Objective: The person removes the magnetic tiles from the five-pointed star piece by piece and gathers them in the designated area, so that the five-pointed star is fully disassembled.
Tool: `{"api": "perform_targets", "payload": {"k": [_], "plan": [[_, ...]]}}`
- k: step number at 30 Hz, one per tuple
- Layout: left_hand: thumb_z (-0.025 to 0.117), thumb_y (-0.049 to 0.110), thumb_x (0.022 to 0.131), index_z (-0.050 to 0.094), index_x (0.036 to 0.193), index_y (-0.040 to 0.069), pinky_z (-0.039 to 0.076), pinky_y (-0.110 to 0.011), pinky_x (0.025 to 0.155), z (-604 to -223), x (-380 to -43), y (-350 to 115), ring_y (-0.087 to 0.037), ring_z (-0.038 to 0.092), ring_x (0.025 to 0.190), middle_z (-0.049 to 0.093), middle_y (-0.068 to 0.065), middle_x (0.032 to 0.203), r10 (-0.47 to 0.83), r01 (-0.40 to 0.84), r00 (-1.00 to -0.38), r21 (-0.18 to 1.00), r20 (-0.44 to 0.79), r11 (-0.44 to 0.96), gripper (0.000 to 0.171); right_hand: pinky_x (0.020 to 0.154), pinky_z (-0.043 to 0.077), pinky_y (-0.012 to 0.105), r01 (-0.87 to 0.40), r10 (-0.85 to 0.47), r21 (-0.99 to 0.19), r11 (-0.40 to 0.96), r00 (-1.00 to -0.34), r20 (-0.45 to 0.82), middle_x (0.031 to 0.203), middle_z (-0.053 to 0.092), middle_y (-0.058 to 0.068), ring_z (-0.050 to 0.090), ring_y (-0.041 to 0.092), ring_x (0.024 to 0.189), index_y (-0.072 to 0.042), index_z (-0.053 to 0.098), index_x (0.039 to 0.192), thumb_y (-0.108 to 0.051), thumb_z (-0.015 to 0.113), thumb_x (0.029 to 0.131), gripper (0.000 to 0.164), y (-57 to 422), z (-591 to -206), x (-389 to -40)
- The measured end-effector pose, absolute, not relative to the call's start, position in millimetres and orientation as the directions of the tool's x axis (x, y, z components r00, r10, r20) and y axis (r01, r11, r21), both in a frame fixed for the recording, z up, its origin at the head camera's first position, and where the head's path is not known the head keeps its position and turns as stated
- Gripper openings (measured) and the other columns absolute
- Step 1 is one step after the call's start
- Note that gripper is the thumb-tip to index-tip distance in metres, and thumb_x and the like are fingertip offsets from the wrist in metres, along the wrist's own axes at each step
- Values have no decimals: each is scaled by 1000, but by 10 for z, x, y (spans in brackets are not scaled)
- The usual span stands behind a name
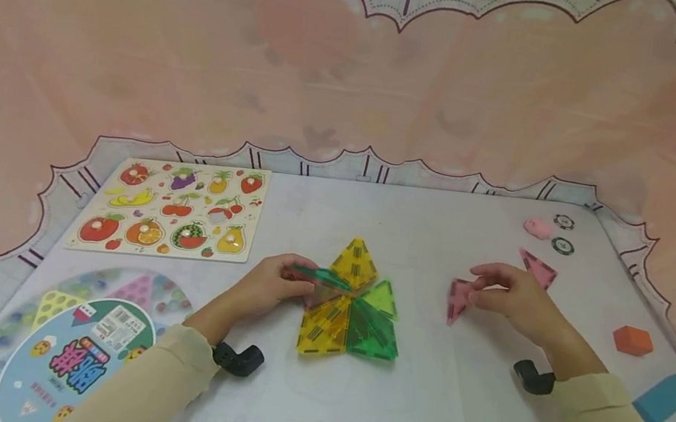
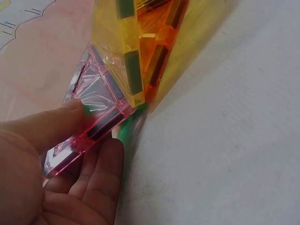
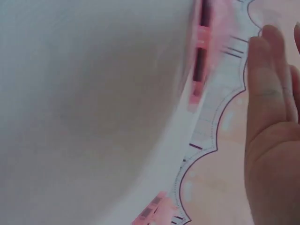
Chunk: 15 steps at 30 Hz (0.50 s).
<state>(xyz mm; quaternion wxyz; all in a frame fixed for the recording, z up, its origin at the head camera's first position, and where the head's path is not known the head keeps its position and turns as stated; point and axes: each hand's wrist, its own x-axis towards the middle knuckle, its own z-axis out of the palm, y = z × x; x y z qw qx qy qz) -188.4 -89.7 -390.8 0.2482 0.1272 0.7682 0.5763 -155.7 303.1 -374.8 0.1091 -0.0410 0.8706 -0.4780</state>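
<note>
My left hand (image 1: 270, 286) pinches a translucent pink triangular magnetic tile (image 2: 101, 101) between thumb and fingers, at the left side of a joined group of tiles. A green tile (image 1: 322, 278) shows at its fingertips in the head view. Yellow tiles (image 1: 356, 263), an orange-yellow tile (image 1: 324, 329), a lime tile (image 1: 384, 298) and a green tile (image 1: 377, 335) make up the group. My right hand (image 1: 509, 298) is beside a pink triangular tile (image 1: 456, 300), its fingers loosely bent. The right wrist view shows a gap between the fingers (image 3: 267, 89) and the pink tile (image 3: 200, 61).
Another pink tile (image 1: 540, 269) lies behind the right hand. Farther right are a pink piggy figure (image 1: 537, 227), two round chips (image 1: 562, 246), an orange block (image 1: 633, 340) and a blue block (image 1: 664, 401). A fruit puzzle board (image 1: 175, 209) and a round game package (image 1: 75, 353) lie at left.
</note>
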Motion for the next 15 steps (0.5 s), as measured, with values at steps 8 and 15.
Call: {"api": "perform_targets", "payload": {"k": [8,15], "plan": [[64,17,83,53,114,10,47,-34,73,-4134,-1982,-924,-26,61,79,62,-13,92,484,-104,-845,958,-228,269,34,77,45,37,75,-130,-732,677,-967,-219,110,57,9,50,26,98,-8,52,118,-24,64,83,40,3114,-3867,-1612],[64,18,83,54,113,12,48,-32,71,-4139,-1975,-920,-25,61,78,62,-11,90,477,-81,-853,956,-213,282,32,92,30,52,10,-144,-606,795,-968,-205,121,52,9,42,30,113,-11,51,121,-26,67,80,47,3091,-3930,-1685]]}}
